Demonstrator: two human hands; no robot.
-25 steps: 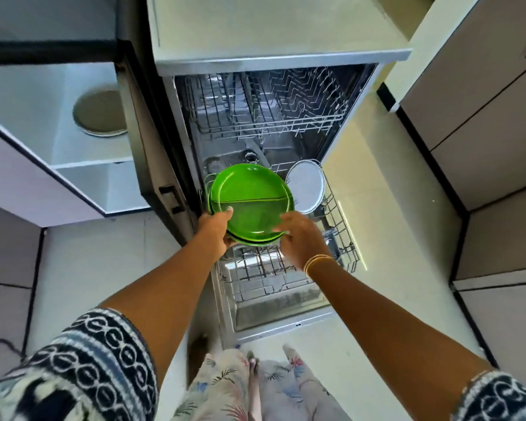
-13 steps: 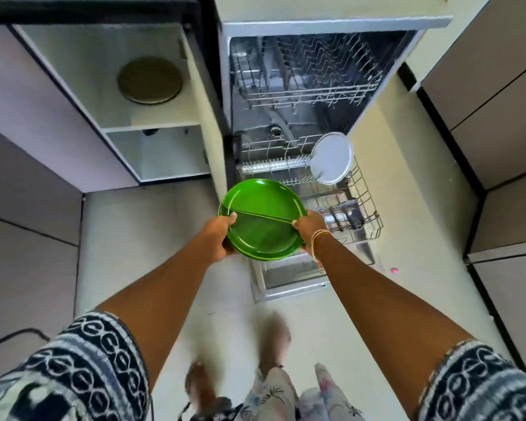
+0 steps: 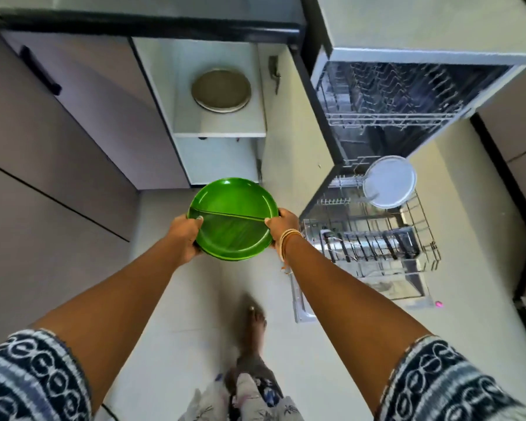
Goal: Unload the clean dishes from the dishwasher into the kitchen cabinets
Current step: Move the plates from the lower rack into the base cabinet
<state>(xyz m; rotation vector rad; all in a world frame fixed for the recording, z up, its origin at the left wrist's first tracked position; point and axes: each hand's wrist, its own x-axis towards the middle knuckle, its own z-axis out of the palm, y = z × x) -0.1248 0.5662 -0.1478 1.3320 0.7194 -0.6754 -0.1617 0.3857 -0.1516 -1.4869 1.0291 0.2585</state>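
Both my hands hold a stack of green divided plates (image 3: 233, 218) level over the floor, in front of the open cabinet (image 3: 219, 129). My left hand (image 3: 185, 237) grips the left rim with the thumb on top. My right hand (image 3: 281, 226) grips the right rim the same way. A round metal plate (image 3: 221, 90) lies on the cabinet's upper shelf. To the right stands the open dishwasher (image 3: 386, 95); its lower rack (image 3: 377, 238) is pulled out and holds an upright white plate (image 3: 389, 181).
The open cabinet door (image 3: 289, 123) stands edge-on between the cabinet and the dishwasher. Closed cabinet fronts (image 3: 58, 132) fill the left side. More cabinet fronts (image 3: 523, 141) are on the far right. My foot (image 3: 252, 326) is on the pale tiled floor below the plates.
The green plates have come up out of the lower rack and moved left, away from the dishwasher to the front of the open cabinet. I have stepped left with them.
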